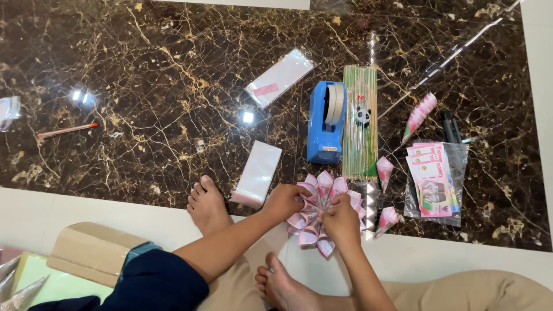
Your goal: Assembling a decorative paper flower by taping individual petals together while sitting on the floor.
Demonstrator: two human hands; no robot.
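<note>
The left hand (283, 200) pinches the left edge of a pink paper rosette (324, 212) on the near floor; the right hand (340, 220) grips its centre. Most cones look joined; three loose cones (385, 171) wait right, beside banknotes (433, 179).

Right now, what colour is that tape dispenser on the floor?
The tape dispenser is blue, seen clearly in the head view.

A dark gold-veined marble floor (144, 86) carries a blue tape dispenser (326, 122), with a bundle of bamboo skewers (360, 124) just beside it, two clear plastic packets (280, 76) (257, 174) near it, pink folded cones (385, 171) beyond the skewers, and a pencil (67, 131) well apart.
</note>
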